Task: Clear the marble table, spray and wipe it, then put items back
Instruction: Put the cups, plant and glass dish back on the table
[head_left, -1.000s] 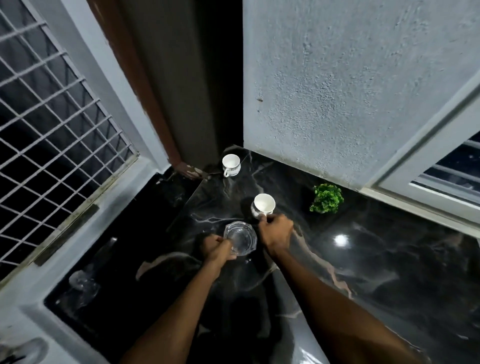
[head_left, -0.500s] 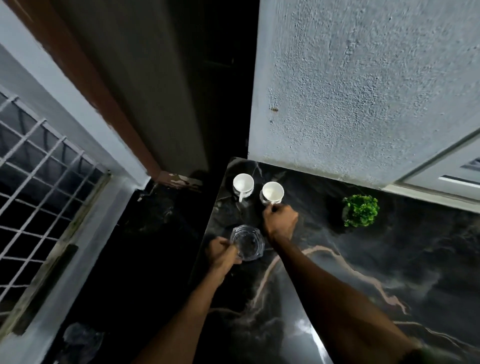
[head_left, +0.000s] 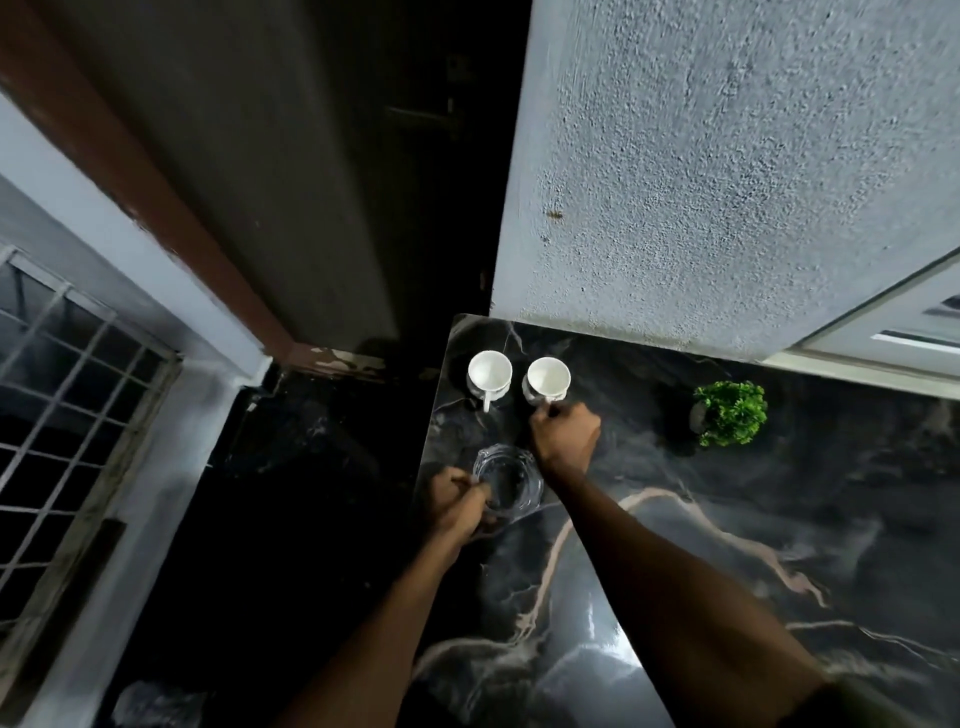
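Note:
Two white cups stand side by side at the far left corner of the black marble table (head_left: 727, 545). My right hand (head_left: 565, 435) is closed on the handle of the right white cup (head_left: 546, 378). The left white cup (head_left: 488, 375) stands free, handle toward me. Just nearer, a clear glass jug (head_left: 511, 480) rests near the table's left edge, and my left hand (head_left: 457, 501) grips it at its left side.
A small green potted plant (head_left: 730, 413) stands to the right of the cups near the rough grey wall (head_left: 727, 182). Left of the table are a dark floor (head_left: 311, 493), a door frame and a barred window (head_left: 62, 395).
My right hand carried its white cup away from me and set it beside the other cup at the corner. The glass jug in my left hand stayed near the left edge. The view swung left.

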